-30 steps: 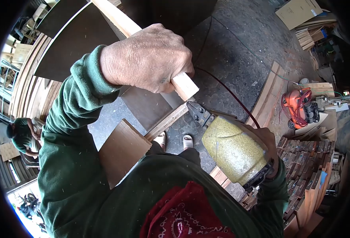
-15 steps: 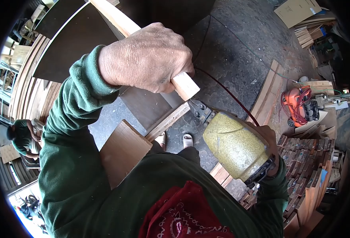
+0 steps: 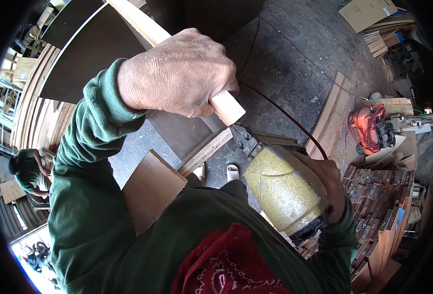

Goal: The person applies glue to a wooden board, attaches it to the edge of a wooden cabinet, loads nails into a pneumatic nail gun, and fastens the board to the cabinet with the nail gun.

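My left hand (image 3: 182, 73) is wrapped round a pale wooden strip (image 3: 227, 108), whose near end sticks out below the fingers. In my right hand (image 3: 326, 179) is a yellow power tool (image 3: 286, 190), a nail gun by its look, with a red hose behind it. The tool's metal nose (image 3: 246, 141) points up-left, close to the strip's end and the end of a plywood edge (image 3: 206, 151). Whether the nose touches the wood I cannot tell. A brown board (image 3: 152, 188) lies under my left forearm. Most of my right fingers are hidden behind the tool.
Dark panels (image 3: 96, 54) stand at the upper left beside stacked sheets. An orange machine (image 3: 368, 128) is at the right, above a pile of short wood pieces (image 3: 378, 201). Long planks (image 3: 330, 115) lie on the floor. Another person (image 3: 30, 169) sits at the far left.
The yellow tool has shifted slightly left and down and turned a little. My left hand keeps its hold on the strip, having moved very slightly left.
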Available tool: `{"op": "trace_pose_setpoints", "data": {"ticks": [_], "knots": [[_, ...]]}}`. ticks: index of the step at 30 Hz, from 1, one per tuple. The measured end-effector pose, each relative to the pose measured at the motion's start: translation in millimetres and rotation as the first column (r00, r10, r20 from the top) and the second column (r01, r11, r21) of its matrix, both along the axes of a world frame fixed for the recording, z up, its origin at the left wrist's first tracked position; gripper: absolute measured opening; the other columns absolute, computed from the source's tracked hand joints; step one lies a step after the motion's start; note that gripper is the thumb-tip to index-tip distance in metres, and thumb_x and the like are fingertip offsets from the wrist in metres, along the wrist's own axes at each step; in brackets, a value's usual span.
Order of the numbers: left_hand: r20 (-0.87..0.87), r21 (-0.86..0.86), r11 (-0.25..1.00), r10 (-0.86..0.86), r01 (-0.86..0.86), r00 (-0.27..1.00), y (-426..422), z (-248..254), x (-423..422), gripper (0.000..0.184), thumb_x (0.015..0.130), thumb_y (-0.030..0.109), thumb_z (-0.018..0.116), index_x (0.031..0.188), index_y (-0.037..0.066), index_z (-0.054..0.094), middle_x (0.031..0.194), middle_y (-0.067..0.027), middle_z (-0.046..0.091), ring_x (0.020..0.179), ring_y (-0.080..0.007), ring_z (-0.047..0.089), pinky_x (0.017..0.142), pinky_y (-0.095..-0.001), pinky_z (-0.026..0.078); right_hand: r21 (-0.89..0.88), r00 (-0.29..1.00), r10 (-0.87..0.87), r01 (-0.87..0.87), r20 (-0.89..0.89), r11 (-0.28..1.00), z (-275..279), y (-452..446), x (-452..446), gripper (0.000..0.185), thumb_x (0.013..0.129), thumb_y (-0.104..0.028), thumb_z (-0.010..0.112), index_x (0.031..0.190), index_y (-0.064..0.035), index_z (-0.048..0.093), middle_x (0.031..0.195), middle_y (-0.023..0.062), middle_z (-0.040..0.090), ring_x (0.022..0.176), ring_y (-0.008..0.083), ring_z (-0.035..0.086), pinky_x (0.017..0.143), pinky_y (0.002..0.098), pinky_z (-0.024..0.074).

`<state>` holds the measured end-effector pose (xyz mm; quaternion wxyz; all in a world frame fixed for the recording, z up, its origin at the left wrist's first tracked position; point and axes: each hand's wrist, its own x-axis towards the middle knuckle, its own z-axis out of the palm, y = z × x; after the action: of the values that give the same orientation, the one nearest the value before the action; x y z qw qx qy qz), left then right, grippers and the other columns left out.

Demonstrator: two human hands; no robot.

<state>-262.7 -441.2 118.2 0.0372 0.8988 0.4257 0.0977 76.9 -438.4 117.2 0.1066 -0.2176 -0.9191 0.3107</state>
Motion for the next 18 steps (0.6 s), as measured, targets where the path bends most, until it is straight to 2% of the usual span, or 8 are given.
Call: {"op": "trace_pose_setpoints", "data": {"ticks": [5, 11, 14, 18], "knots": [[0.002, 0.031, 0.999, -0.007, 0.007, 1.0, 0, 0, 1, 0.017, 0.074, 0.022, 0.083, 0.087, 0.011, 0.08, 0.084, -0.0053, 0.077, 0.081, -0.0244, 0.076, 0.072, -0.0365, 0.059, 0.082, 0.999, 0.012, -0.015, 0.047, 0.996, 16, -2, -9, 0.062, 0.076, -0.02, 0.081, 0.128, 0.007, 0.061, 0.089, 0.0248, 0.071, 0.078, 0.0384, 0.074, 0.068, 0.0433, 0.057], [0.003, -0.001, 1.0, 0.018, -0.018, 1.0, -2, 1, 4, 0.018, 0.072, 0.021, 0.083, 0.088, 0.012, 0.081, 0.084, -0.0057, 0.077, 0.082, -0.0246, 0.076, 0.075, -0.037, 0.058, 0.066, 0.997, 0.022, -0.027, 0.075, 0.997, 18, 3, -6, 0.062, 0.076, -0.019, 0.081, 0.129, 0.0062, 0.06, 0.087, 0.0251, 0.071, 0.077, 0.0388, 0.074, 0.067, 0.0428, 0.0569], [0.01, 0.019, 1.0, 0.01, -0.01, 1.0, -3, 1, 4, 0.019, 0.071, 0.02, 0.083, 0.088, 0.012, 0.081, 0.084, -0.0062, 0.077, 0.082, -0.024, 0.076, 0.075, -0.0369, 0.058, -0.005, 0.999, 0.008, -0.007, 0.047, 1.0, 16, 3, -5, 0.062, 0.076, -0.018, 0.081, 0.129, 0.006, 0.059, 0.087, 0.0257, 0.071, 0.078, 0.0391, 0.074, 0.066, 0.0426, 0.0568], [0.002, 0.012, 1.0, 0.017, -0.017, 1.0, -1, 1, 4, 0.017, 0.07, 0.02, 0.08, 0.085, 0.01, 0.079, 0.08, -0.0083, 0.075, 0.08, -0.0282, 0.074, 0.072, -0.0397, 0.056, 0.027, 0.999, 0.02, -0.021, 0.033, 0.999, 15, 5, -4, 0.063, 0.076, -0.018, 0.081, 0.13, 0.0064, 0.059, 0.09, 0.0265, 0.071, 0.08, 0.0389, 0.074, 0.067, 0.043, 0.0569]]}}
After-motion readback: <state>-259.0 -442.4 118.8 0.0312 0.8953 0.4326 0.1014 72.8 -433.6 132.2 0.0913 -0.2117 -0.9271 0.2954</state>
